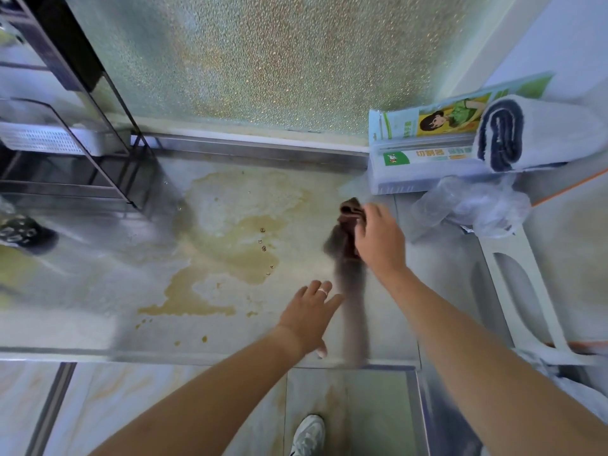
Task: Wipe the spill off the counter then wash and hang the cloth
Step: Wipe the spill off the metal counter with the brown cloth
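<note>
A brownish-yellow spill spreads in a wide puddle over the middle of the pale counter, with small drops near its front edge. A dark brown cloth hangs blurred to the right of the puddle, its lower end trailing toward the counter's front edge. My right hand grips the cloth's upper part. My left hand, with a ring on one finger, is spread flat and open just left of the cloth's hanging end, near the front edge.
A black wire rack stands at the back left. At the back right lie a boxed wrap dispenser, a rolled white-and-blue towel and a crumpled clear plastic bag. Frosted glass rises behind. A shoe shows on the floor.
</note>
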Motion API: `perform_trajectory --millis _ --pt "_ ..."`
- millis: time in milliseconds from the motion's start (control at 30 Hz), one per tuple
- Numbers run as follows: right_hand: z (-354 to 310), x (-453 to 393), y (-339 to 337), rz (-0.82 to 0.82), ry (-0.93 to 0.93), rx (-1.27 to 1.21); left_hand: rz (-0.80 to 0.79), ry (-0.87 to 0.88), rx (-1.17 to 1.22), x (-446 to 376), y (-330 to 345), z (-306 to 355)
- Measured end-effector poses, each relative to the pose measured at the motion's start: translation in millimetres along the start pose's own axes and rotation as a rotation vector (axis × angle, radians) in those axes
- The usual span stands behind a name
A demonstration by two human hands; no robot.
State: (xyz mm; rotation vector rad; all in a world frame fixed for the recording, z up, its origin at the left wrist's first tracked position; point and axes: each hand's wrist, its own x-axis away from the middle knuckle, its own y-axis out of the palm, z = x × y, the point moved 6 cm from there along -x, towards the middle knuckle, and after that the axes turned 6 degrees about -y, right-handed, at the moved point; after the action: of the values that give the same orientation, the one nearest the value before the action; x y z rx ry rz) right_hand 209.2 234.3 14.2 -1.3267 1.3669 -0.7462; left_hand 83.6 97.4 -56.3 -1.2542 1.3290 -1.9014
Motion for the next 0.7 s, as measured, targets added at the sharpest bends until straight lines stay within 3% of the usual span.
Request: perform_trajectory --millis 100,233,467,700 --pt "43 6 -4 0.021 0.093 0.131 -0.032 -0.008 0.084 0 22 6" --pt "73 22 29 -0.159 0.175 0.018 0.150 -0.066 0.160 4 40 11" --pt "51 7 57 -0.052 0.235 -0.123 0.288 -0.066 0.170 7 41 15" --pt "-10 -30 86 -0.134 0.067 -0.201 0.257 -0.077 0.173 6 44 14"
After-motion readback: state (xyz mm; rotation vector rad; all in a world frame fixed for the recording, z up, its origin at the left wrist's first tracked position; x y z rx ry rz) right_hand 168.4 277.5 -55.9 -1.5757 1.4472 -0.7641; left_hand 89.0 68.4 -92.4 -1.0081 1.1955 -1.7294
